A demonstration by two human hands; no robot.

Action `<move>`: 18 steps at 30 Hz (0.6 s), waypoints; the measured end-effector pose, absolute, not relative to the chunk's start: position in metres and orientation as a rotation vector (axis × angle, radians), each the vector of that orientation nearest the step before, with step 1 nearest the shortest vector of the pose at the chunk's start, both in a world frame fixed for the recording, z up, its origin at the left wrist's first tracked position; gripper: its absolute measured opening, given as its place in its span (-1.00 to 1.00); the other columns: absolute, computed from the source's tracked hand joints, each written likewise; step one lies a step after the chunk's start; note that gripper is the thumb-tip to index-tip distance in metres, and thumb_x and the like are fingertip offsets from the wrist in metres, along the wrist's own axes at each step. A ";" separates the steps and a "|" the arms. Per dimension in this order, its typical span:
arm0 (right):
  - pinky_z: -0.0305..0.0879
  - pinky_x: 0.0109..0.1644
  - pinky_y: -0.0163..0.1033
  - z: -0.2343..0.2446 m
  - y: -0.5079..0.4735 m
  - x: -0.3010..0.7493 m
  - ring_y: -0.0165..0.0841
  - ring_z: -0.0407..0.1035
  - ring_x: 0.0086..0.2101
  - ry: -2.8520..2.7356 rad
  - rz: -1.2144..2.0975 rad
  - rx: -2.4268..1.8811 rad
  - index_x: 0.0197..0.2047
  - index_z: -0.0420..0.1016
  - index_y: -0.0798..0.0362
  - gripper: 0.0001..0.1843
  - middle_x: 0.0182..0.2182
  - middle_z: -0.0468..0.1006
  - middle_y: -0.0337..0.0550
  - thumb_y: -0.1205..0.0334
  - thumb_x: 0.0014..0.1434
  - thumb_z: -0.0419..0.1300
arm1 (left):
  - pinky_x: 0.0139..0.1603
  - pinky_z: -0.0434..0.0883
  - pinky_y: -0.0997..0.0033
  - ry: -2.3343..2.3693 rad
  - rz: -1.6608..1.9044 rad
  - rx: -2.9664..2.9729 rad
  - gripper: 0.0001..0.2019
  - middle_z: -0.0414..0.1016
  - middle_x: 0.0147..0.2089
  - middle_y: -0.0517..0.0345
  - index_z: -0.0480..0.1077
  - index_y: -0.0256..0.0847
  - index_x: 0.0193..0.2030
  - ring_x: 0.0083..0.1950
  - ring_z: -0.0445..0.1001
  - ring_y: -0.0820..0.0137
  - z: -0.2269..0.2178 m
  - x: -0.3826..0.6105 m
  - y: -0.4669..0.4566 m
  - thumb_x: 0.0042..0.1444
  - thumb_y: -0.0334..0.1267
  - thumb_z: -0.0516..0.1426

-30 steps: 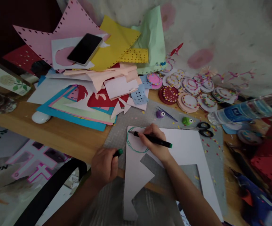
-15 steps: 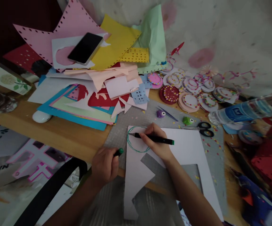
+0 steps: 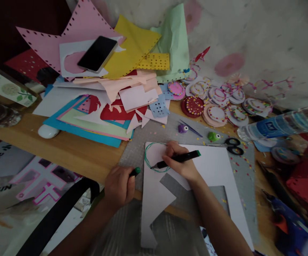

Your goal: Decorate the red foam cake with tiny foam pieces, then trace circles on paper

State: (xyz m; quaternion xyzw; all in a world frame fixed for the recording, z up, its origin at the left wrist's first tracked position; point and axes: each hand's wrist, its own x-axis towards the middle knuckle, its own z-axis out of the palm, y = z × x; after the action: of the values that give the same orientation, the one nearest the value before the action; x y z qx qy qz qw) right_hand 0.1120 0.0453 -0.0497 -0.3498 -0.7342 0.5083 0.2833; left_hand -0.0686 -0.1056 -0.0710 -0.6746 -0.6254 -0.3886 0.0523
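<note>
My right hand (image 3: 179, 161) grips a black marker with a green end (image 3: 182, 158), its tip resting on the lower left of a green circle (image 3: 154, 158) drawn on a cut white sheet (image 3: 212, 170). The sheet lies on a grey cutting mat (image 3: 135, 156). My left hand (image 3: 119, 186) is closed at the table's front edge, holding the marker's green cap (image 3: 135, 172) just left of the sheet.
A heap of coloured paper (image 3: 90, 117) with a phone (image 3: 97, 54) on top fills the back left. Decorated paper discs (image 3: 215, 103), scissors (image 3: 232, 145), two small punches (image 3: 182, 128), a water bottle (image 3: 274, 126) and a blue glue gun (image 3: 290, 224) lie to the right. A white mouse (image 3: 47, 131) sits left.
The marker tip moved from the circle's upper left down to its lower left, and the pen now tilts up to the right. My left hand stayed put.
</note>
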 end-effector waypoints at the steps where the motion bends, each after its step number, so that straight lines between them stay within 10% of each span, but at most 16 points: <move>1: 0.21 -0.23 -0.10 -0.050 0.046 0.112 -0.29 0.22 -0.43 -1.965 1.364 -0.935 -0.62 0.16 -0.05 -0.60 -0.62 0.28 -0.28 0.12 0.08 0.28 | -0.37 0.36 0.33 -1.903 -1.181 -2.050 -0.83 0.51 -0.44 0.12 0.34 -0.20 -0.16 -0.48 0.46 0.31 -0.071 -0.069 -0.106 0.26 -0.38 -0.05; 18: 0.24 0.14 0.09 -0.048 0.052 0.117 -0.34 0.13 -0.54 -1.925 1.518 -0.882 -0.68 0.09 -0.06 -0.59 -0.69 0.15 -0.35 0.18 -0.04 0.27 | -0.36 0.36 0.33 -1.910 -1.169 -2.058 -0.84 0.52 -0.42 0.11 0.35 -0.21 -0.16 -0.45 0.46 0.31 -0.075 -0.069 -0.108 0.28 -0.36 -0.05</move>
State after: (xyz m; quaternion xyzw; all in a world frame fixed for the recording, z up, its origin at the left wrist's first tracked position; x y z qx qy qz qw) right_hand 0.1172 0.0525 -0.0475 -0.3265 -0.7124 0.5618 0.2649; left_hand -0.0695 -0.1081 -0.0754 -0.6758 -0.6273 -0.3838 0.0501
